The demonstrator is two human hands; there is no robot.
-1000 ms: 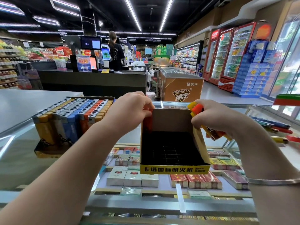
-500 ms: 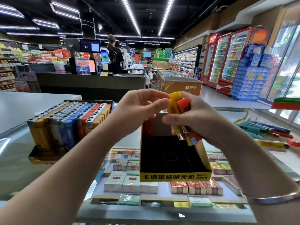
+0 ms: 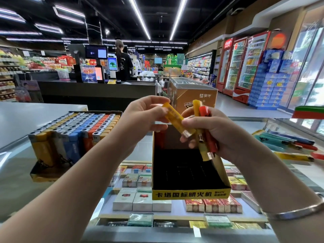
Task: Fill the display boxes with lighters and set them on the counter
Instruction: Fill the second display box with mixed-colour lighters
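Observation:
An open yellow-and-black display box (image 3: 190, 193) stands on the glass counter (image 3: 21, 186), its black grid nearly bare with one red lighter (image 3: 159, 139) at the back left. Above it my left hand (image 3: 142, 120) pinches a yellow lighter (image 3: 177, 119) by its top end, tilted down to the right. My right hand (image 3: 215, 130) holds a yellow lighter (image 3: 199, 137) and a red lighter (image 3: 209, 135), and its thumb touches the tilted one. A full display box (image 3: 73, 134) of yellow, blue, grey and orange lighters sits at the left.
Loose lighters (image 3: 294, 146) lie on the glass at the right. Cigarette packs (image 3: 142, 199) fill the case under the glass. A freezer chest (image 3: 192, 95) stands beyond the counter. A person (image 3: 122, 62) is at the checkout desk behind.
My left hand left the box's back wall, rose to meet the right hand and pulled one yellow lighter out of the bunch. The right hand lifted slightly.

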